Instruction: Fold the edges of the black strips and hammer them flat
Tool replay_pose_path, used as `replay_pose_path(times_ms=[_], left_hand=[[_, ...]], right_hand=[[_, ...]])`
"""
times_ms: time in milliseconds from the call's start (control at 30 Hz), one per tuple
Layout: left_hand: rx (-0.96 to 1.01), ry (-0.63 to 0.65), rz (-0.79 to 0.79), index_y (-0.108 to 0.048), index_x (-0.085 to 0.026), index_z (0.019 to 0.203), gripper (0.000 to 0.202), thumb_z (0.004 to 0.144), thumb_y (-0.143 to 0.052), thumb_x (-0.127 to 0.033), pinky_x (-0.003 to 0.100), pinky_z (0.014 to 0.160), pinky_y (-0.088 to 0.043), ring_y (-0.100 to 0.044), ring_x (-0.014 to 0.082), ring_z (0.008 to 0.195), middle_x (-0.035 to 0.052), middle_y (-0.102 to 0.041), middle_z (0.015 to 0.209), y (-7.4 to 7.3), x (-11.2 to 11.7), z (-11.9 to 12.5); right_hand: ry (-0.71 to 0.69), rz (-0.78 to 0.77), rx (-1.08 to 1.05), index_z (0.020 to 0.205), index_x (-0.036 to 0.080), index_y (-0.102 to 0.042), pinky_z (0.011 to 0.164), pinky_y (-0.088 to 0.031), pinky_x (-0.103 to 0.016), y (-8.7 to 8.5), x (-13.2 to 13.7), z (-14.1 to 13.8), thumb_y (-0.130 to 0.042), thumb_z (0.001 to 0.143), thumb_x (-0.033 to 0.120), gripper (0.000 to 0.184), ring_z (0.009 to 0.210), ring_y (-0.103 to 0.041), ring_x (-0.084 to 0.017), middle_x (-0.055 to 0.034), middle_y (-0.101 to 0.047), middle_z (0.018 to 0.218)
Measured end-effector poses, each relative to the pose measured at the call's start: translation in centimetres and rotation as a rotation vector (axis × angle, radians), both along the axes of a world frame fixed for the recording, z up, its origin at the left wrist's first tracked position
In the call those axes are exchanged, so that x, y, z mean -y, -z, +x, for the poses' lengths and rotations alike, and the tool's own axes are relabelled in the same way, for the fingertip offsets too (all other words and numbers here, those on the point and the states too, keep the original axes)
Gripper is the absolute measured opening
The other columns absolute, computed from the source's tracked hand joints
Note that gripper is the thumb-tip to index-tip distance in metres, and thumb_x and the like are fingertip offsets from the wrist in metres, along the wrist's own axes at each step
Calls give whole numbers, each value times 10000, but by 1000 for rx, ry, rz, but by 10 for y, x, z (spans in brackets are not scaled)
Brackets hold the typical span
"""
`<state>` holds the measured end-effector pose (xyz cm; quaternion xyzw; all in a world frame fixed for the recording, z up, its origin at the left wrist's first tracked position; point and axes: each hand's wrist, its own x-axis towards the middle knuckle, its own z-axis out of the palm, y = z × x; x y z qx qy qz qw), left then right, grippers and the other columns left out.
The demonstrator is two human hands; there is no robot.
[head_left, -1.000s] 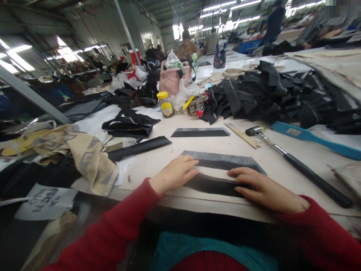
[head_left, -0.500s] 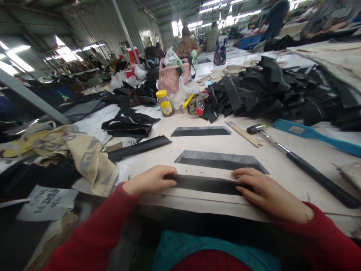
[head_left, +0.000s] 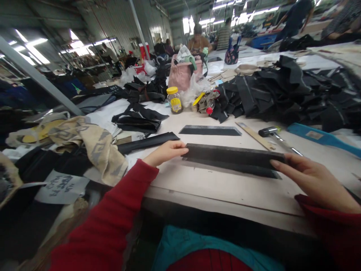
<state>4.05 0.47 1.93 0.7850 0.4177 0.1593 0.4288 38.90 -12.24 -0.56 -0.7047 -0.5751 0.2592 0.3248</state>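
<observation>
A long black strip of material [head_left: 234, 154] is stretched between my two hands, a little above the table. My left hand [head_left: 168, 151] pinches its left end between thumb and fingers. At the opposite end, my right hand [head_left: 304, 171] grips the strip, thumb in front. Just below and partly behind it lies a second black strip [head_left: 242, 169], mostly covered. Farther back, a flat black strip with a grey upper border [head_left: 210, 130] rests on the pale tabletop [head_left: 197, 192].
Right of the strips are a wooden stick [head_left: 255, 136], a hammer [head_left: 278, 136] and a blue tool [head_left: 324, 138]. Dark cut pieces [head_left: 262, 94] are heaped behind. A yellow-lidded jar [head_left: 175, 101] stands near a pink bag [head_left: 182, 75]. Patterned cloth [head_left: 93, 143] lies left. People work beyond.
Both hands have moved forward with the black strip, lifting it from near the table's front edge to over the second strip. My right hand has shifted outward to the strip's end.
</observation>
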Motion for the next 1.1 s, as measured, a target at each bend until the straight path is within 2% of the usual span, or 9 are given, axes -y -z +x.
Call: replay_pose_path(times_ms=[233,433,633,967,1100], left_hand=[[-127,-8,59,-589,-133,657,273,701,-588,-402,220,553,-345,-470,107,580,-8,-545,619,24,-19,9],[-185,0,90,-587,-135,624,288,693,-588,-415,220,509,-323,-448,100,532,-9,-542,580,33,-24,10],[-205,-10,110,-587,-137,625,285,680,-591,-417,225,526,-329,-471,114,569,-6,-555,603,38,-27,12],[-261,-17,326,-552,-158,611,248,725,-572,-377,240,557,-328,-483,132,624,4,-550,663,41,-19,16],[-273,-13,351,-546,-167,622,255,741,-563,-391,246,563,-329,-483,136,626,4,-546,678,41,-16,15]], right_hand=[[37,-100,334,663,223,-503,566,-360,-301,11,-7,7,-414,700,623,412,568,-509,-183,-11,-539,585],[6,-193,410,699,222,-536,580,-344,-292,19,-11,6,-404,735,604,405,605,-522,-183,-9,-570,627],[7,-231,446,699,225,-539,561,-327,-288,16,-12,3,-400,744,594,397,607,-514,-180,-4,-562,631],[15,-95,531,657,212,-508,534,-314,-267,12,-10,-8,-440,778,448,273,602,-501,-164,-9,-546,647],[23,-33,586,653,206,-523,520,-315,-256,12,-11,-10,-457,768,403,237,587,-504,-152,-12,-558,657]])
